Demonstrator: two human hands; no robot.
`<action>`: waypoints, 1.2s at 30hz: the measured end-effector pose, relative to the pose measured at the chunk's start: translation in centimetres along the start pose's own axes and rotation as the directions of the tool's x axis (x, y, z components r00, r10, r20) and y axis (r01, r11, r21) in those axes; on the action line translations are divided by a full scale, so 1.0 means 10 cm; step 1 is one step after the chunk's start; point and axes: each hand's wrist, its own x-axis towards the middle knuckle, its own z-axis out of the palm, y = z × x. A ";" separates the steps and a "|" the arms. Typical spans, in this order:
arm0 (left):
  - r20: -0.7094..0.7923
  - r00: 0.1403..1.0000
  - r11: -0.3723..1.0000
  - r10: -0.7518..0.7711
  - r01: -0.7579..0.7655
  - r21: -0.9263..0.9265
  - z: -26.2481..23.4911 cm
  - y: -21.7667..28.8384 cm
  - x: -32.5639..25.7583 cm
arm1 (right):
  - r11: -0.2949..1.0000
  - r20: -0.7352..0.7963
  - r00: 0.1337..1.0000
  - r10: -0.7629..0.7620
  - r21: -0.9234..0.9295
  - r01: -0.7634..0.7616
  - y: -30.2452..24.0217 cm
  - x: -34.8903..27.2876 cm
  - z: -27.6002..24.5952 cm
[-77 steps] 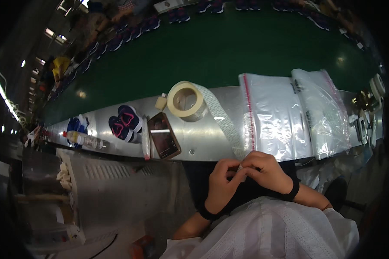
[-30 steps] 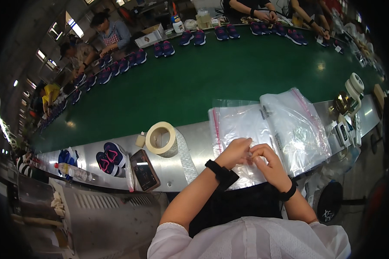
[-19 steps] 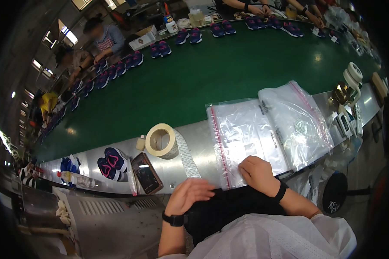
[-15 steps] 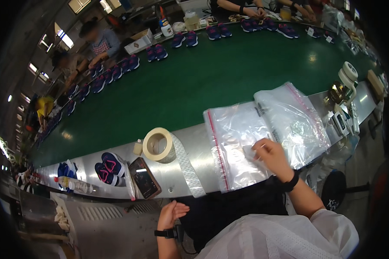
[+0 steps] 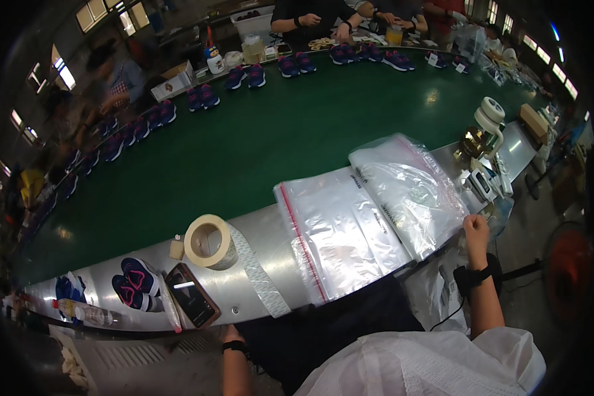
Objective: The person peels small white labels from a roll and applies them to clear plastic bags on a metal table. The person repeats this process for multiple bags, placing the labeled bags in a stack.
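My right hand (image 5: 476,232) is closed, its fingers curled at the right edge of the upper clear plastic bags (image 5: 416,198). Whether it grips the film or only touches it is hidden. These bags overlap a second stack of clear zip bags (image 5: 343,234) with a red strip down its left side. Low at the table's front edge is my left hand (image 5: 233,334); its fingers are out of sight. A roll of label tape (image 5: 228,247) stands left of the bags, its strip trailing to the front edge. Beside it lie a phone (image 5: 193,297) and dark blue and pink shoes (image 5: 136,285).
A green conveyor belt (image 5: 244,145) runs beyond the metal ledge, with several shoes along its far side. Co-workers' hands (image 5: 343,30) are busy there. On the right stand a white-handled device (image 5: 490,115) and small tools (image 5: 483,183). A fan (image 5: 567,274) is at far right.
My right hand has moved right, from over the bags to their right edge. My left hand has dropped lower, its fingers now hidden. The view has shifted, so the table things appear further left.
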 end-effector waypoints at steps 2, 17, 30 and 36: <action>0.021 0.999 0.999 0.045 -0.045 -0.011 -0.10 -0.08 0.08 | 0.986 -0.033 0.986 -0.164 0.029 0.165 -0.43 0.01 0.01; 0.197 0.648 -0.096 0.735 -0.188 0.977 0.72 -0.03 -2.01 | 0.788 0.547 0.612 -0.571 0.575 0.222 -2.33 -1.03 0.85; 0.492 0.857 0.733 0.153 -0.432 0.525 2.32 -0.28 -2.23 | 0.882 0.870 0.146 -0.472 0.467 0.067 -2.52 -1.49 0.96; 0.540 0.838 0.707 0.071 -0.425 0.566 2.58 0.07 -2.15 | 0.787 0.969 -0.054 -0.241 0.163 -0.595 -2.50 -1.47 0.98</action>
